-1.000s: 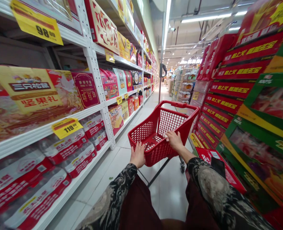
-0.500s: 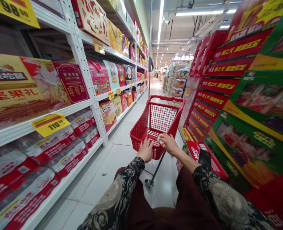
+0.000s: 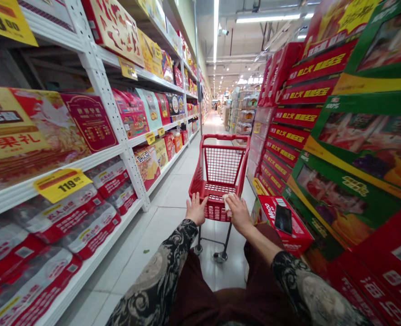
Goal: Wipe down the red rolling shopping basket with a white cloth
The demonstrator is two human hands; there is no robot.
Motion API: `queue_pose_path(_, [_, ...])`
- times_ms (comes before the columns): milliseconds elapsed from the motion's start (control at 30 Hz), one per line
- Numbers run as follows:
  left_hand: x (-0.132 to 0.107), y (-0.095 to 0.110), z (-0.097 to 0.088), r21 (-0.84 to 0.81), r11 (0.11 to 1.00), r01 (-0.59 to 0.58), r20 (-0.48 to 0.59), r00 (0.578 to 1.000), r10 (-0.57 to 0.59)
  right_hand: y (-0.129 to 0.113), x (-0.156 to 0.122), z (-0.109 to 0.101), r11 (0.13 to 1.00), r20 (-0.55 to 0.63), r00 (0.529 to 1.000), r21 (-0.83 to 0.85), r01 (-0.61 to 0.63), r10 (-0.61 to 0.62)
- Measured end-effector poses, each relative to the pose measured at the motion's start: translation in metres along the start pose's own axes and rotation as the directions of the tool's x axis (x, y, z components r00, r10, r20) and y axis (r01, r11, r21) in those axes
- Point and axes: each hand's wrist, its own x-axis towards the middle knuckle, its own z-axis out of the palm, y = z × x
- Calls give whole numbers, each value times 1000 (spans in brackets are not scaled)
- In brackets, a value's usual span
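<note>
A red plastic shopping cart stands on the floor right in front of me, its mesh basket with nothing in it that I can make out. My left hand lies at the near left corner of the basket, fingers spread, holding nothing. At the near rim, right of the middle, my right hand grips a crumpled white cloth or tissue pressed against the cart. The fingertips beneath the cloth are partly hidden.
White shelving with gift boxes and water packs lines the left. Stacked red drink cartons and green cartons rise on the right. A black phone lies on a red box by my right knee. The tiled aisle runs ahead.
The cart has turned from an angled position to face nearly straight away from me. Both hands have moved with it, and the right still holds the white cloth or tissue.
</note>
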Motion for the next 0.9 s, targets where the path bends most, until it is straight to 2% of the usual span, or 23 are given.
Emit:
queue_pose_path(133, [0, 6, -2, 4, 1000, 10, 31, 999, -10, -35, 3, 12, 997, 26, 998, -32, 66, -65])
queue_pose_path(200, [1, 6, -3, 9, 1000, 6, 38, 999, -7, -38, 9, 9, 993, 71, 992, -46, 112, -108])
queue_pose_path(300, [1, 9, -2, -2, 1000, 6, 37, 999, -6, -18, 8, -5, 992, 98, 992, -89, 85, -76])
queue_pose_path(400, [-1, 14, -1, -24, 1000, 0, 23, 1000, 0, 9, -2, -17, 990, 62, 998, -138, 9, -1])
queue_pose_path(500, [-2, 13, -3, -41, 999, -26, 10, 1000, 26, 10, -6, -15, 990, 39, 999, -136, -28, 34])
queue_pose_path(600, [-1, -1, -5, -95, 993, -66, -15, 998, 64, -13, 2, -1, 996, 46, 999, -92, -4, 9])
queue_pose_path(700, [2, -23, -4, -252, 967, 29, -50, 998, -43, -43, 18, 13, 998, 59, 998, -57, 31, -28])
queue_pose_path(767, [3, -35, 0, -333, 938, 95, -22, 994, -108, -61, 29, 20, 997, 76, 996, -46, 56, -52])
queue_pose_path(900, [4, -48, 5, -373, 922, 105, 13, 994, -108, -89, 51, 35, 988, 109, 983, -33, 149, -145])
